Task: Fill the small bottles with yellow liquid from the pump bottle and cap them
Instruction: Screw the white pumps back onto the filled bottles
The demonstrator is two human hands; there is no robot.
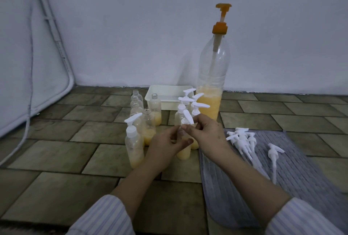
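Observation:
A tall clear pump bottle [211, 101] with an orange pump head stands at the back, yellow liquid in its lower part. My left hand [165, 145] grips a small bottle [183, 152] holding yellow liquid. My right hand [205, 131] pinches the white pump cap [188, 119] sitting on that bottle's neck. Behind my hands stand several capped small bottles [195, 107]. On the left stands another capped bottle [134, 145], with open-necked small bottles [155, 110] beside and behind it.
Several loose white pump caps [243, 139] lie on a grey cloth [293, 170] at the right, one cap [274, 156] apart from the pile. A white tray [169, 93] sits by the wall. The floor is tiled; a pale padded panel leans at the left.

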